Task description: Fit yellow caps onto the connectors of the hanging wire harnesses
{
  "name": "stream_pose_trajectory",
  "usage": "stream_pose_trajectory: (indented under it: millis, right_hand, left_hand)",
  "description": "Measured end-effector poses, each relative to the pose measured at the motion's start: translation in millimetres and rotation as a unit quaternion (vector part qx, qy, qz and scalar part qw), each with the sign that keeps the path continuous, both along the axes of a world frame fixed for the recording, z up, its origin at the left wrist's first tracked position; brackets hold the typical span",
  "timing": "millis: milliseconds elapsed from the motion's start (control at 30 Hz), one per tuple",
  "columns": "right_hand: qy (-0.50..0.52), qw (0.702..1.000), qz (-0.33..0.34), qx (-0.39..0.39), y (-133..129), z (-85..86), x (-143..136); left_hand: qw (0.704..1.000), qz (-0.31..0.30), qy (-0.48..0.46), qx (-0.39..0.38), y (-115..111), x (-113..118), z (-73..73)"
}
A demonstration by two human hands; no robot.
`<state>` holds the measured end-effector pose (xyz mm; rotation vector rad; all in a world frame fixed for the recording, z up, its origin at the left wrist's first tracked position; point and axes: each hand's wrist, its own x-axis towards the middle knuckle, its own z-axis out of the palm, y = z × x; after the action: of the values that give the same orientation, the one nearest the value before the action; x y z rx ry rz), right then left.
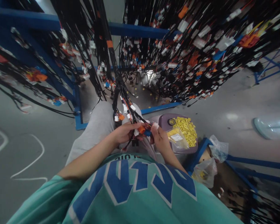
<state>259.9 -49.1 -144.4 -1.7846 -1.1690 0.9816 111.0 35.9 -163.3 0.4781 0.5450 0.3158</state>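
A black wire harness [124, 90] hangs down from above and ends over my lap in a bunch of wires and connectors. My left hand [126, 132] is closed around that bunch, its thumb lying beside an orange connector [142, 129]. Close to it is a blue connector [147, 133], between my two hands. Fingers bent, my right hand [160, 137] pinches a white connector [156, 125] at the right end of the bunch. Which wires lie inside my palms is hidden. Another orange connector [121, 117] dangles just above my left hand.
To the right, a purple container [163, 119] carries a heap of small yellow clips [188, 129] and a labelled plastic bag [177, 137]. Blue metal racks [78, 109] stand ahead, hung with many harnesses [196, 53]. Clear bags [206, 171] lie by a blue frame at lower right.
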Motion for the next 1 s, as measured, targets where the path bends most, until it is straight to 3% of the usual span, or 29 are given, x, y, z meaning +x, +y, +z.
stream_pose_trajectory:
  millis: [200, 467, 633, 733, 800, 867, 900, 1000]
  right_hand:
    - [0.029, 0.999, 0.0, -0.019, 2.7, -3.0, 2.1]
    - [0.044, 0.998, 0.043, -0.006, 1.9, -18.2, 12.4]
    - [0.128, 0.991, 0.033, -0.006, -11.0, -18.3, 30.2]
    - [0.178, 0.982, -0.049, -0.032, -35.5, -22.9, 64.9]
    - [0.166, 0.971, -0.17, -0.026, -61.3, -32.7, 97.7]
    - [0.093, 0.947, -0.307, -0.014, -91.9, -47.8, 131.7]
    - [0.03, 0.938, -0.344, -0.023, -107.2, -56.6, 146.9]
    - [-0.137, 0.936, -0.311, -0.096, -141.3, -84.5, 176.8]
  left_hand:
    - [0.998, -0.017, -0.059, -0.029, 3.6, -3.6, -3.6]
    - [0.999, 0.036, 0.001, -0.031, -0.6, 6.5, -7.3]
    - [0.997, 0.053, 0.029, -0.037, -2.4, 9.8, -4.5]
    - [0.996, 0.067, 0.028, -0.053, -1.3, 11.3, -4.4]
    - [0.995, 0.071, 0.024, -0.06, -0.4, 13.8, -6.5]
    - [0.995, 0.075, 0.02, -0.064, -0.1, 17.8, -9.7]
    - [0.995, 0.077, 0.018, -0.066, -0.3, 20.1, -11.2]
    - [0.994, 0.088, 0.019, -0.065, -1.6, 26.6, -13.0]
